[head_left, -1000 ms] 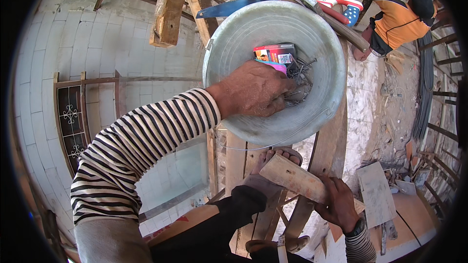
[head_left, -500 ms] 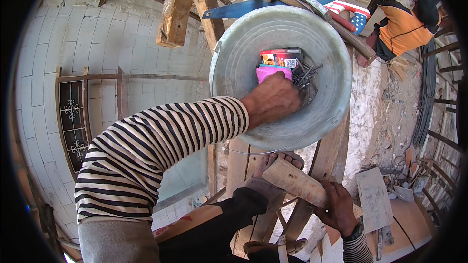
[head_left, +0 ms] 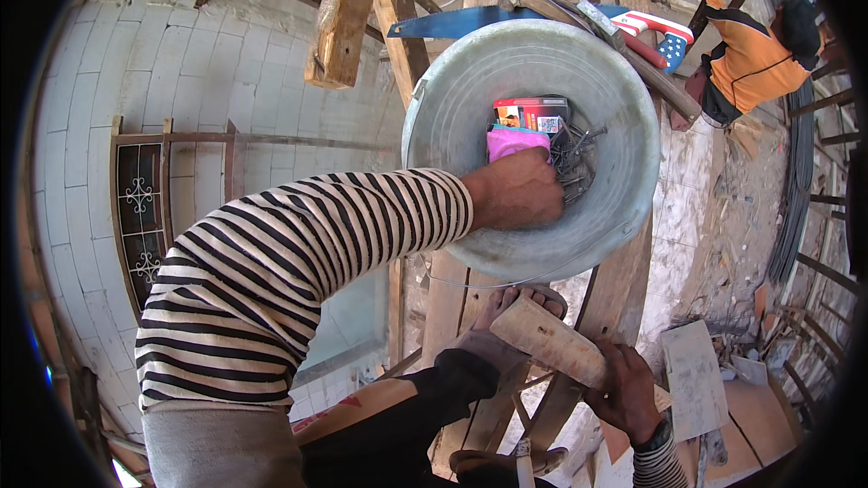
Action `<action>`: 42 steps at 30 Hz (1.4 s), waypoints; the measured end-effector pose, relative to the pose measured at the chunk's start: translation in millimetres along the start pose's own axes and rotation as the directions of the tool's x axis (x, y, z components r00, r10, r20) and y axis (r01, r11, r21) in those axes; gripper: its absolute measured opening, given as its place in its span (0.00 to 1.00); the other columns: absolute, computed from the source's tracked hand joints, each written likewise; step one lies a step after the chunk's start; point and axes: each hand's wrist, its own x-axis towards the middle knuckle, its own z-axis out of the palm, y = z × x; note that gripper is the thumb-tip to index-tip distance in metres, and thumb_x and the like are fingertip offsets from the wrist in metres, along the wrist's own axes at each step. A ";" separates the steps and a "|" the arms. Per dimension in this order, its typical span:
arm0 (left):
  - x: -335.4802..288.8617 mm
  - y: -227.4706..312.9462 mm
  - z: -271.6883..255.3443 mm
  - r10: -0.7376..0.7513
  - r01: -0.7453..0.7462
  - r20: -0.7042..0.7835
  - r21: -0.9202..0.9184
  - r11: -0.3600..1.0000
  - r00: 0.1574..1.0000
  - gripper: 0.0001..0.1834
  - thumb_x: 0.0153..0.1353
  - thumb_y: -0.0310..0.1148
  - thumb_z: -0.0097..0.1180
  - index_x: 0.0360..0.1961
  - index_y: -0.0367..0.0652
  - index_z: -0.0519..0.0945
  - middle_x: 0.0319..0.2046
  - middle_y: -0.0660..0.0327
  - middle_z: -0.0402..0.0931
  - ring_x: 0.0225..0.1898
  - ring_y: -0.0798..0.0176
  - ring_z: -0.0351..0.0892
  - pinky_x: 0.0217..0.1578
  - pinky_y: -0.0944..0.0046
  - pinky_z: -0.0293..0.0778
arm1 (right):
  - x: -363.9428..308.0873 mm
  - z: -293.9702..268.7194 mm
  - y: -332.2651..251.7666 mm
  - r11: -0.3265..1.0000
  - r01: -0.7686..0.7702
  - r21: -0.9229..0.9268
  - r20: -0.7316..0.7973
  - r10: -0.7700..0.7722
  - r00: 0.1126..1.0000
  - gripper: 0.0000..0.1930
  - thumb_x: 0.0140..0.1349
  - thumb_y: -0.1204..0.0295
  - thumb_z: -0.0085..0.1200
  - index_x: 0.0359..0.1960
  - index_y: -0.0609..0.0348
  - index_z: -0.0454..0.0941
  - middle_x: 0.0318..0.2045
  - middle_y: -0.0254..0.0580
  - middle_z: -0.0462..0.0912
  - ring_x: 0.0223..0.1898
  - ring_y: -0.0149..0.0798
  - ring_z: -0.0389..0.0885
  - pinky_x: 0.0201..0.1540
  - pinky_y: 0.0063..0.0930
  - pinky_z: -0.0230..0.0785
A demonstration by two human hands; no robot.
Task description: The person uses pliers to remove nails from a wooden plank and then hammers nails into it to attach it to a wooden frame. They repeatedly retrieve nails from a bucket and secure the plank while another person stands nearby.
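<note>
My left hand (head_left: pixel 522 188) reaches into a grey bucket (head_left: pixel 443 117), its fingers curled closed. Whatever they hold, if anything, is hidden beneath the hand. Beside the knuckles lie loose nails (head_left: pixel 579 158), a pink bag or cloth (head_left: pixel 515 142) and a red and black printed box (head_left: pixel 529 113), all at the bottom of the bucket. Lower right, my right hand (head_left: pixel 626 395) grips one end of a short, worn piece of wood (head_left: pixel 548 340), which slants across in front of my foot (head_left: pixel 502 304).
A handsaw (head_left: pixel 452 22) with a patterned handle and a hammer (head_left: pixel 651 68) lie behind the bucket on wooden planks (head_left: pixel 615 294). An upright timber (head_left: pixel 344 27) stands at upper left. Another person in orange (head_left: pixel 755 54) works at upper right. Boards (head_left: pixel 693 375) lie lower right.
My left hand has shifted slightly within the bucket, its fist turned more knuckles-up. The view has moved a little, so the bucket sits further right. My right hand keeps the wood.
</note>
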 end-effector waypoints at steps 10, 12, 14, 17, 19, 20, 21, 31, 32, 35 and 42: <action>8.2 1.2 -6.7 -0.052 0.047 -0.098 -0.056 0.997 0.994 0.06 0.52 0.31 0.60 0.23 0.47 0.88 0.25 0.56 0.86 0.28 0.54 0.87 0.29 0.54 0.80 | 0.6 0.9 0.0 1.000 0.011 0.022 -0.012 -0.011 1.000 0.42 0.40 0.68 0.72 0.62 0.61 0.70 0.48 0.54 0.79 0.45 0.58 0.80 0.48 0.48 0.75; 7.0 -1.4 -5.0 -0.091 0.082 -0.082 -0.101 0.991 0.993 0.06 0.51 0.32 0.61 0.24 0.46 0.88 0.25 0.56 0.86 0.28 0.53 0.87 0.30 0.53 0.81 | 1.8 1.0 0.1 1.000 0.026 0.013 -0.007 -0.026 1.000 0.42 0.40 0.68 0.72 0.62 0.61 0.70 0.48 0.54 0.79 0.45 0.58 0.80 0.48 0.47 0.75; 10.1 -3.8 -12.4 -0.152 0.147 -0.017 -0.189 0.971 0.988 0.06 0.52 0.33 0.61 0.27 0.44 0.87 0.25 0.55 0.85 0.29 0.52 0.87 0.33 0.53 0.81 | 1.2 1.0 0.7 1.000 0.021 0.004 -0.011 -0.021 1.000 0.42 0.40 0.68 0.72 0.62 0.61 0.70 0.48 0.54 0.80 0.45 0.58 0.80 0.48 0.47 0.75; 1.8 -8.7 -34.9 -0.302 0.317 0.111 -0.486 0.814 0.947 0.09 0.58 0.35 0.63 0.35 0.41 0.86 0.28 0.55 0.85 0.33 0.55 0.86 0.39 0.55 0.80 | -3.2 0.3 0.6 1.000 -0.003 -0.007 -0.019 0.003 1.000 0.42 0.40 0.68 0.72 0.62 0.61 0.70 0.48 0.54 0.80 0.45 0.57 0.80 0.48 0.47 0.75; -18.4 -16.5 -56.4 -0.456 0.411 0.170 -0.760 0.504 0.874 0.11 0.60 0.36 0.65 0.38 0.40 0.86 0.31 0.55 0.85 0.36 0.60 0.85 0.43 0.58 0.79 | -2.9 1.4 1.6 1.000 0.016 -0.008 -0.020 -0.016 1.000 0.42 0.40 0.68 0.72 0.62 0.61 0.70 0.47 0.54 0.80 0.45 0.58 0.80 0.48 0.47 0.75; -23.6 -22.0 -48.0 -0.489 0.389 0.243 -0.895 0.220 0.838 0.12 0.64 0.37 0.65 0.40 0.40 0.87 0.35 0.60 0.85 0.38 0.67 0.81 0.45 0.62 0.76 | -2.6 1.9 2.1 1.000 0.018 -0.006 -0.021 -0.018 1.000 0.42 0.40 0.68 0.71 0.62 0.61 0.70 0.48 0.54 0.79 0.45 0.58 0.80 0.48 0.47 0.75; -30.2 -26.0 -42.8 -0.505 0.353 0.244 -0.926 0.131 0.828 0.11 0.63 0.37 0.66 0.40 0.40 0.87 0.36 0.60 0.85 0.39 0.67 0.82 0.47 0.63 0.76 | -2.2 2.7 2.5 1.000 0.020 -0.005 -0.022 -0.020 1.000 0.42 0.40 0.68 0.71 0.62 0.62 0.70 0.48 0.55 0.79 0.45 0.58 0.80 0.48 0.47 0.75; -46.1 -35.9 -59.2 -0.528 0.318 0.303 -0.946 -0.065 0.793 0.12 0.65 0.41 0.65 0.39 0.42 0.87 0.36 0.67 0.84 0.41 0.72 0.77 0.47 0.67 0.73 | -1.6 -0.6 3.2 1.000 -0.012 -0.015 0.034 0.012 0.999 0.43 0.41 0.68 0.71 0.64 0.61 0.69 0.50 0.55 0.78 0.47 0.57 0.79 0.50 0.46 0.74; -45.3 -36.5 -58.2 -0.518 0.331 0.311 -0.942 -0.057 0.796 0.13 0.65 0.41 0.64 0.39 0.42 0.87 0.37 0.65 0.84 0.44 0.70 0.79 0.51 0.65 0.74 | -1.4 -1.2 3.0 1.000 -0.009 -0.013 0.033 0.009 0.999 0.43 0.41 0.68 0.71 0.64 0.61 0.69 0.50 0.55 0.78 0.48 0.57 0.79 0.50 0.47 0.74; -41.8 -33.6 -52.1 -0.494 0.374 0.371 -0.922 -0.098 0.786 0.13 0.67 0.41 0.62 0.39 0.41 0.85 0.35 0.66 0.82 0.40 0.71 0.77 0.47 0.67 0.73 | -0.8 -2.3 1.7 1.000 -0.014 -0.004 0.036 0.014 0.999 0.43 0.42 0.68 0.71 0.65 0.61 0.68 0.50 0.55 0.78 0.48 0.57 0.79 0.52 0.47 0.73; -42.0 -20.4 -54.7 -0.507 0.203 0.370 -0.913 -0.354 0.778 0.10 0.68 0.37 0.58 0.38 0.42 0.82 0.31 0.70 0.77 0.33 0.77 0.69 0.37 0.71 0.67 | -8.9 0.6 -2.5 0.995 -0.020 -0.102 0.022 0.022 0.999 0.47 0.43 0.65 0.72 0.69 0.59 0.65 0.54 0.53 0.77 0.50 0.54 0.76 0.53 0.46 0.71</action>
